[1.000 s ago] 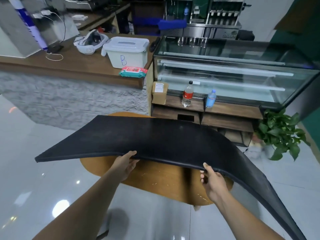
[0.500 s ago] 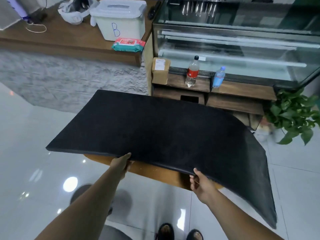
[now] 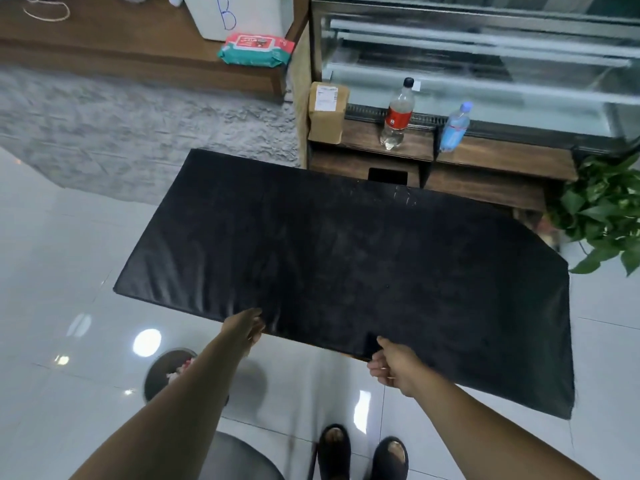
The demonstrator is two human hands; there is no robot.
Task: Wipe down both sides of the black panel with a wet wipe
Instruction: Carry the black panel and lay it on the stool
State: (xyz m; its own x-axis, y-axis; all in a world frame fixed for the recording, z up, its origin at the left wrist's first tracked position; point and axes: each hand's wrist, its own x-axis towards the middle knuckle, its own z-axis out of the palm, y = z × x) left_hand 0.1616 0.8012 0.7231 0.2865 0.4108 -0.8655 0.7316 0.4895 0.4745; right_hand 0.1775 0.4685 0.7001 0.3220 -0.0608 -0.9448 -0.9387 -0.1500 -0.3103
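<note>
A large black panel [image 3: 346,265] fills the middle of the view, lying roughly flat with its right end drooping down. My left hand [image 3: 244,327] grips its near edge left of centre, fingers tucked under. My right hand [image 3: 391,367] holds the same near edge further right, thumb on top and fingers curled beneath. A green and red pack of wet wipes [image 3: 256,50] lies on the wooden counter at the upper left, well away from both hands. The table under the panel is almost wholly hidden.
A glass display case [image 3: 485,57] stands behind, with a brown box [image 3: 327,112] and two bottles [image 3: 398,112] on its wooden ledge. A potted plant [image 3: 602,213] is at right. A white bin marked B [image 3: 239,15] sits on the counter. A round stool [image 3: 166,372] stands on the glossy floor.
The panel has come down from a raised, arched position to lie flatter and lower, covering the wooden table. My view has tilted downward; my feet now show.
</note>
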